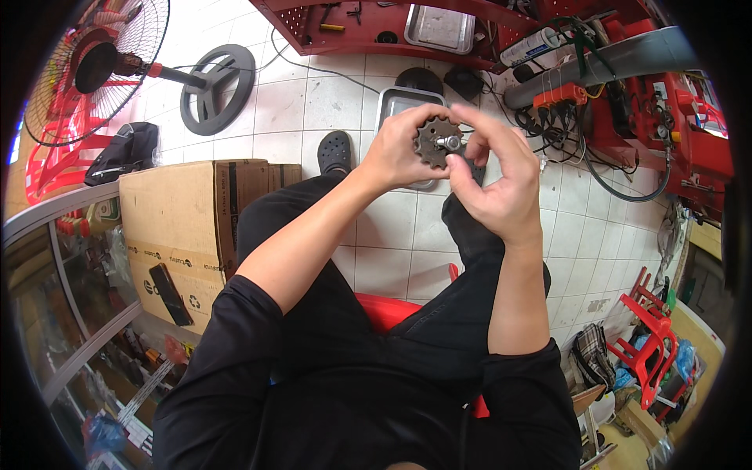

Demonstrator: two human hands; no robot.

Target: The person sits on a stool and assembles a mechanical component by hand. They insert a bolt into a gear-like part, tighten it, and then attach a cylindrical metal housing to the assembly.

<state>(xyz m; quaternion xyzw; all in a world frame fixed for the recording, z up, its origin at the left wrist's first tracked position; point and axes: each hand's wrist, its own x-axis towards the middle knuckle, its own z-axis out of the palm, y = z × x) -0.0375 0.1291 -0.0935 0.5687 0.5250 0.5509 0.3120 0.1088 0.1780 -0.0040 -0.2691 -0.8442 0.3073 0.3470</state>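
My left hand is closed around a dark toothed sprocket, held up in front of my knees. A shiny metal shaft end stands out from the sprocket's middle. My right hand is close beside it on the right, thumb and fingers apart around the shaft end. The thumb tip is by the sprocket's lower edge; whether it touches, I cannot tell. The right index finger is slightly smeared by motion. Below the hands is a metal tray on the floor, partly hidden by them.
A cardboard box with a black phone on it stands to my left. A standing fan is at the far left. Ahead is a red tool cart; cables and a hose hang at the right. Red stools stand at lower right.
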